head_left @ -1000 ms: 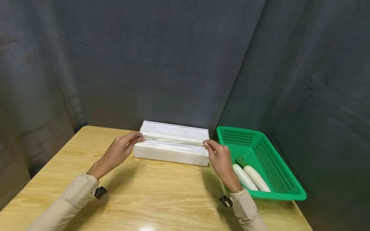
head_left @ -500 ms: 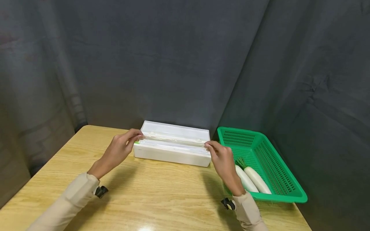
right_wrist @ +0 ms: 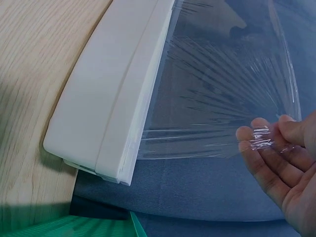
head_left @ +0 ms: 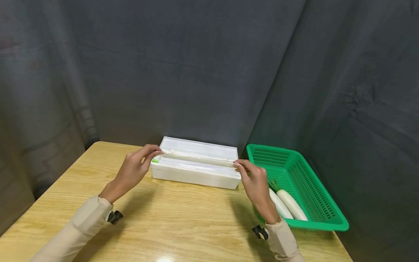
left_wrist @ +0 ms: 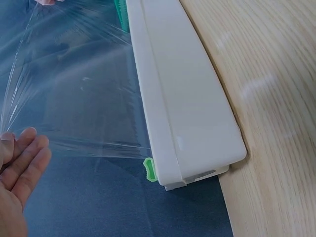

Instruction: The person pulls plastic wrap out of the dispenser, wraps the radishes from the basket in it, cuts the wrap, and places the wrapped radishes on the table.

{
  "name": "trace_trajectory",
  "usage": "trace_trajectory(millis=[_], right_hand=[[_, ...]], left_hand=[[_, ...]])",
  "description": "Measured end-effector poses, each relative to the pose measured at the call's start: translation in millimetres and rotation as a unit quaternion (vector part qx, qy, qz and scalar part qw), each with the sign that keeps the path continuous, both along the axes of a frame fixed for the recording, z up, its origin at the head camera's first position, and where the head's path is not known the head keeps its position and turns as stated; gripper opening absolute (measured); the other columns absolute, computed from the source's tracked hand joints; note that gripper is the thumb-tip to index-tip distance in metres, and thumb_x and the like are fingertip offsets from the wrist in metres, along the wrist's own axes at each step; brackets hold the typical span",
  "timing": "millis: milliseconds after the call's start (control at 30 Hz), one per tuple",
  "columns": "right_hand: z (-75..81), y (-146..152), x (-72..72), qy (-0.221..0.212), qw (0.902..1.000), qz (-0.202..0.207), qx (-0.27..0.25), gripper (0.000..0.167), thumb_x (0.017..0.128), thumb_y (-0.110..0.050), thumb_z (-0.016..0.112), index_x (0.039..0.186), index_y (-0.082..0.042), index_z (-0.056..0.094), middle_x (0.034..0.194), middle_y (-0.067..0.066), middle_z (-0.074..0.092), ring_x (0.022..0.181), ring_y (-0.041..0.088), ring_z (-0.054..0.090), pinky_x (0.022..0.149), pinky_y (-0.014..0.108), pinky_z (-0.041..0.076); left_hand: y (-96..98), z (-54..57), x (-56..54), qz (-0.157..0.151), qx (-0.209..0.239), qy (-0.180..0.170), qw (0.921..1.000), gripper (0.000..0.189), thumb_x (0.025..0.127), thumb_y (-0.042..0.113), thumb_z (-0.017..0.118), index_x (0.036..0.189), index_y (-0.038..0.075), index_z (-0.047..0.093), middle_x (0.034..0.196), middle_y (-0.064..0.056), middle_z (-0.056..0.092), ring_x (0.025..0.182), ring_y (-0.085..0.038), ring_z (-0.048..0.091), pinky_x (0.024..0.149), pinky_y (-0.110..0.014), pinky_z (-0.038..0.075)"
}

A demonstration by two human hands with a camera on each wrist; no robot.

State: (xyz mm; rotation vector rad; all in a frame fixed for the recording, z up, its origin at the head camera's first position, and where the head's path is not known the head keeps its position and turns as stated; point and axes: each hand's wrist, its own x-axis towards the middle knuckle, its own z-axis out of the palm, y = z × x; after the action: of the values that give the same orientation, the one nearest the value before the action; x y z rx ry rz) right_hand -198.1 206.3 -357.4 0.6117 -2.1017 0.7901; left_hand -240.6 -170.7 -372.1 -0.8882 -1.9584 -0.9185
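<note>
A white plastic-wrap dispenser box (head_left: 193,178) stands on the wooden table, its lid (head_left: 199,145) raised at the back. My left hand (head_left: 132,169) pinches one corner of the clear plastic wrap (left_wrist: 94,89) between thumb and fingers. At the other corner, my right hand (head_left: 255,182) pinches the film, which bunches shiny over its fingertips (right_wrist: 259,123). Both wrist views show the wrap stretched flat from the box to the hands, with creases fanning out from each grip. A small green tab (left_wrist: 149,169) pokes out at the box's left end.
To the right of the box sits a green perforated basket (head_left: 327,223), reaching past the table's right edge. Two white radishes (head_left: 291,203) with short green tops lie in it, one partly behind my right wrist. Dark curtains (head_left: 203,72) hang behind the table (head_left: 170,225).
The film's held edge has risen slightly and drawn back toward the lid. My right hand has shifted a little to the right, and the green tab has come into sight.
</note>
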Motion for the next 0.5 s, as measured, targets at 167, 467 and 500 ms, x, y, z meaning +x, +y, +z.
trace_trajectory(millis=[167, 467, 500], right_hand=[[1.2, 0.6, 2.2, 0.011, 0.9999, 0.001, 0.0, 0.012, 0.093, 0.003, 0.075, 0.104, -0.001, 0.078, 0.088, 0.011, 0.079, 0.072, 0.023, 0.076, 0.063, 0.036, 0.061], [5.7, -2.8, 5.4, 0.034, 0.9993, 0.011, -0.008, 0.013, 0.093, 0.005, 0.074, 0.103, -0.001, 0.078, 0.088, 0.011, 0.079, 0.071, 0.021, 0.074, 0.064, 0.023, 0.057], [6.1, -3.3, 5.7, 0.036, 0.9992, 0.012, -0.008, 0.013, 0.093, 0.006, 0.074, 0.103, -0.001, 0.078, 0.088, 0.012, 0.079, 0.072, 0.021, 0.074, 0.064, 0.023, 0.057]], left_hand=[[1.0, 3.0, 0.3, -0.005, 0.011, 0.015, 0.9998, 0.028, 0.085, -0.018, 0.074, 0.107, 0.0, 0.071, 0.096, -0.01, 0.078, 0.062, -0.002, 0.049, 0.062, -0.014, 0.041], [1.1, 10.7, 5.6, 0.002, 0.029, 0.03, 0.9991, 0.031, 0.081, -0.023, 0.074, 0.105, -0.002, 0.071, 0.095, -0.008, 0.078, 0.083, -0.018, 0.075, 0.08, -0.006, 0.05], [1.1, 11.6, 6.0, 0.001, 0.03, 0.031, 0.9991, 0.031, 0.081, -0.023, 0.074, 0.105, -0.002, 0.071, 0.096, -0.009, 0.078, 0.084, -0.02, 0.076, 0.081, -0.005, 0.05]])
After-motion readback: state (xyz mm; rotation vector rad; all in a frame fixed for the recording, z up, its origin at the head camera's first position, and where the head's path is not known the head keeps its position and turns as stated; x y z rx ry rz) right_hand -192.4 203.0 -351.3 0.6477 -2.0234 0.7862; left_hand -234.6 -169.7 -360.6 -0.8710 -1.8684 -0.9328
